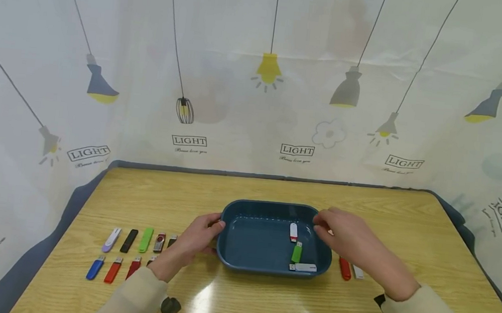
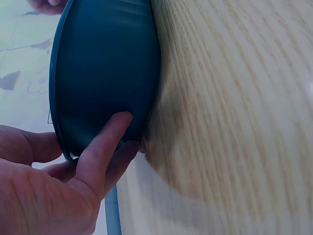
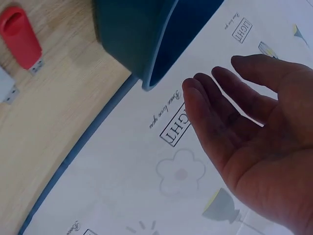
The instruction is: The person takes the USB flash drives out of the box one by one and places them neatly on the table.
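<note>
A dark blue plastic tray (image 1: 251, 245) stands on the table. My left hand (image 1: 198, 234) grips its left end, the thumb over the rim and the fingers against the outer wall, as the left wrist view shows. Inside the tray's right half lie a white and red USB stick (image 1: 293, 232), a green USB stick (image 1: 297, 252) and a white USB stick (image 1: 305, 267). My right hand (image 1: 345, 236) hovers by the tray's right rim with fingers loosely bent. In the right wrist view nothing is between its fingers.
Two rows of USB sticks lie left of the tray, among them a blue one (image 1: 95, 268) and a light green one (image 1: 146, 239); my left arm hides some. Right of the tray are a red USB stick (image 1: 344, 269) and a white one (image 1: 358, 272), partly covered by my right arm.
</note>
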Available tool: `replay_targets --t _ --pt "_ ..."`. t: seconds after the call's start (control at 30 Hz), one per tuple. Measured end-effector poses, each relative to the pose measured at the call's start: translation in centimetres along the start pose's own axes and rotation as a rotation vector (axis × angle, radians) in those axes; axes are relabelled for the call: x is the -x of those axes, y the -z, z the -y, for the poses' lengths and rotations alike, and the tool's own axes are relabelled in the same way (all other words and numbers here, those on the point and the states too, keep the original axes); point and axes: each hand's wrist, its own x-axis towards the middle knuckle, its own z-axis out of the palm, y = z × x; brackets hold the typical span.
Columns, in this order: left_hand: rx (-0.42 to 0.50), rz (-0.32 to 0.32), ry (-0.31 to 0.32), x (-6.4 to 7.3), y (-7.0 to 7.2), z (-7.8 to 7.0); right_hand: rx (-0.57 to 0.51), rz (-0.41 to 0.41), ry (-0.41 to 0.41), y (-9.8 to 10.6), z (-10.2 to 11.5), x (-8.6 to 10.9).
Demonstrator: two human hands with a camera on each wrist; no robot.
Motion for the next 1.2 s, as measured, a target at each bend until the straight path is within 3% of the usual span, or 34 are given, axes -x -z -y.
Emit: replay_targets --t 0.23,0.53,0.77,0.93,1.2 --pt "0.015 0.003 -0.011 0.0 -0.3 -0.1 0.056 0.013 0.162 -0.5 0.7 -1.6" --pt "0.008 0.013 -0.019 -0.2 -0.3 0.0 0.092 0.157 0.218 -1.3 0.8 -4.1" --pt "0.003 0.018 -0.024 -0.3 -0.3 0.0 0.089 0.283 0.169 -2.0 1.1 -5.7" --pt "-0.007 0.016 -0.018 -0.3 -0.2 -0.1 0.152 0.333 0.142 -2.6 1.7 -6.3" --pt "-0.005 0.013 -0.014 0.0 -0.2 -0.1 0.230 0.366 -0.040 -3.2 3.3 -6.4"
